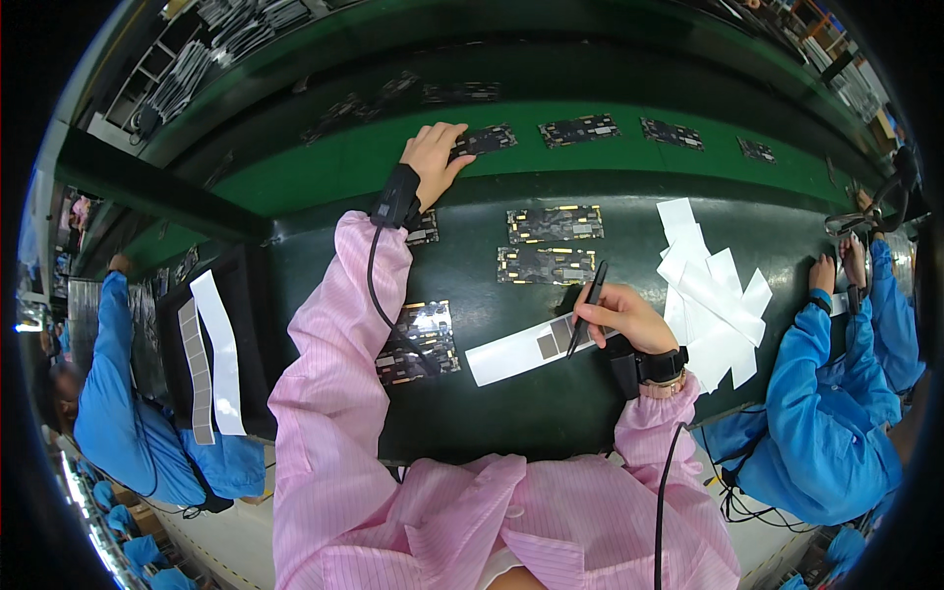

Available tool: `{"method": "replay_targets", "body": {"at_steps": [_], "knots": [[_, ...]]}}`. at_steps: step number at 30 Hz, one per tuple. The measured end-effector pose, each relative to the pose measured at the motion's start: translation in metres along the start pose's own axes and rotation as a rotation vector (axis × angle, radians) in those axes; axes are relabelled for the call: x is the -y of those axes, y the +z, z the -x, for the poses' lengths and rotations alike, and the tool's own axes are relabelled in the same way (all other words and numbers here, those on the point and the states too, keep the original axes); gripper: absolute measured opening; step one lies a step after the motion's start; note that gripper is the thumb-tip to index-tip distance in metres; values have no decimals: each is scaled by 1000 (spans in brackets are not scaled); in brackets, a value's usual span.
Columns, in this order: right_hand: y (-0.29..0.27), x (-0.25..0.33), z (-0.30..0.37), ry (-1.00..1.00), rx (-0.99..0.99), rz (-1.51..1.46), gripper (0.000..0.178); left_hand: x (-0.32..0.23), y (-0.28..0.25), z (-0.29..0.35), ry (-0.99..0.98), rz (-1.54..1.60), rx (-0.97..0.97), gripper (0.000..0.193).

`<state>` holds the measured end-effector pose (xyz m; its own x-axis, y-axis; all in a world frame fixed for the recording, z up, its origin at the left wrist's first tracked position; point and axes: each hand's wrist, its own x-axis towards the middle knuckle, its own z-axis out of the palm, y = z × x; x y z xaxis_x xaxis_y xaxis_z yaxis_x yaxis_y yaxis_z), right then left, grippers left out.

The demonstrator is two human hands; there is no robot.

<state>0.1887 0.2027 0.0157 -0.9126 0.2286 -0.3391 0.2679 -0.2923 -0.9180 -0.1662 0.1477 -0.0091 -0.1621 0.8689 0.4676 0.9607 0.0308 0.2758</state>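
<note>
Left hand (433,157) flat, fingers open on a conveyor board (484,140); right hand (629,317) pinch-grip shut on black tweezers (587,307), tip on the sticker strip (536,346) just below for picking pads.

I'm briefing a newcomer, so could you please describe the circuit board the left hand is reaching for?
Start at the green belt running across the top. Boards lie along it in a row; the one meant is the leftmost circuit board, under the left hand fingertips, the only one being touched.
</note>
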Motion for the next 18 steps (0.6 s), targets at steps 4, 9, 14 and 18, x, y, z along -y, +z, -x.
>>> {"method": "replay_targets", "body": {"at_steps": [4, 9, 14, 18], "knots": [[4, 5, 6, -66, -40, -45, 16, -7, -9, -2, 45, -31, -65, 51], [11, 56, 47, -838, -61, 33, 27, -72, -17, 3, 182, 101, 54, 53], [28, 96, 107, -1557, 523, -195, 5, -91, 7, 7, 156, 184, 167, 59], [47, 106, 152, -1807, 194, -154, 18, -104, -37, 14, 142, 195, 70, 50]]}}
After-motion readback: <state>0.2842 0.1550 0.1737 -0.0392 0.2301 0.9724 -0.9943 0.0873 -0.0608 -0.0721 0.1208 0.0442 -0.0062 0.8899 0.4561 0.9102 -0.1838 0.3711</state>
